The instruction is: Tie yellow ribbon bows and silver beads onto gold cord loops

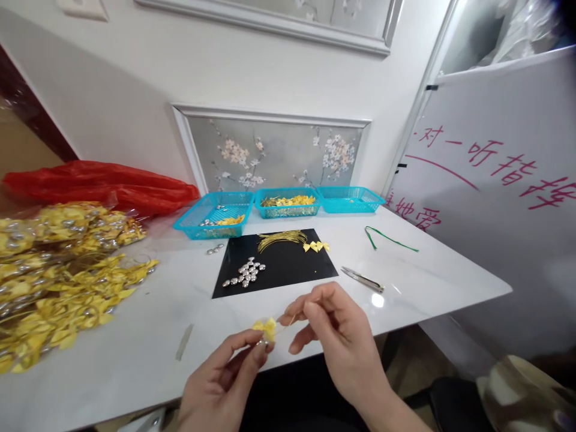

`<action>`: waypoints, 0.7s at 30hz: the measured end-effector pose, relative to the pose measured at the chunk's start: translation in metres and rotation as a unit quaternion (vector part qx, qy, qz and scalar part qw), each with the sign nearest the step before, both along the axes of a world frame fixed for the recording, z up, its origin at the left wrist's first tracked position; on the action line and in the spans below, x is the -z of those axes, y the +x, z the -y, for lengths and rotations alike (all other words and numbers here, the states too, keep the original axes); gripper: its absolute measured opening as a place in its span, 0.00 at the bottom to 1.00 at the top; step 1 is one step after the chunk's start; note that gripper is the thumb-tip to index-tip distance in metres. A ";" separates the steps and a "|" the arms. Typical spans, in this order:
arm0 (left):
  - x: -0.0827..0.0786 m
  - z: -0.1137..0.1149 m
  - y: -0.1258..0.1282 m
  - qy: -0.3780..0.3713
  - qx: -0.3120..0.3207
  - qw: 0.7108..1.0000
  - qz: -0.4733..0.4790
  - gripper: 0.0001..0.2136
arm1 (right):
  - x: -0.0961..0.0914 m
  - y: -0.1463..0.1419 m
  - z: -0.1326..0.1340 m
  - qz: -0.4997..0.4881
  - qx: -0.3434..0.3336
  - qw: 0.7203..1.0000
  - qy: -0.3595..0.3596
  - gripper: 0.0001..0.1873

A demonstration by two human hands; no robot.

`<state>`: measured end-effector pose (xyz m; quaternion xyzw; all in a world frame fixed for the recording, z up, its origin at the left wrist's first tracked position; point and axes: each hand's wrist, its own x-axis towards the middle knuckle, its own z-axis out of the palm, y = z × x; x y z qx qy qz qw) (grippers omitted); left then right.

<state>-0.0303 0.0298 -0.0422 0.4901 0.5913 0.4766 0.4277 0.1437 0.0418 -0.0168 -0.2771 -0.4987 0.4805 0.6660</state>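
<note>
My left hand pinches a yellow ribbon bow with a silver bead at its base, close to the table's front edge. Just to its right, my right hand is closed in a pinch on a thin gold cord that runs towards the bow. Beyond the hands lies a black mat. On it are a bundle of gold cords, a short row of yellow bows and a cluster of silver beads.
Three blue baskets line the back; two hold yellow pieces. Thread snips and a green cord lie to the right. Bagged and loose yellow bows with beads pile up at left, before a red bag. A clear strip lies nearby.
</note>
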 end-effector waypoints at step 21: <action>-0.002 -0.014 -0.021 0.070 0.033 0.971 -0.226 0.09 | -0.009 -0.016 -0.032 -0.058 -0.086 0.994 -0.046 0.13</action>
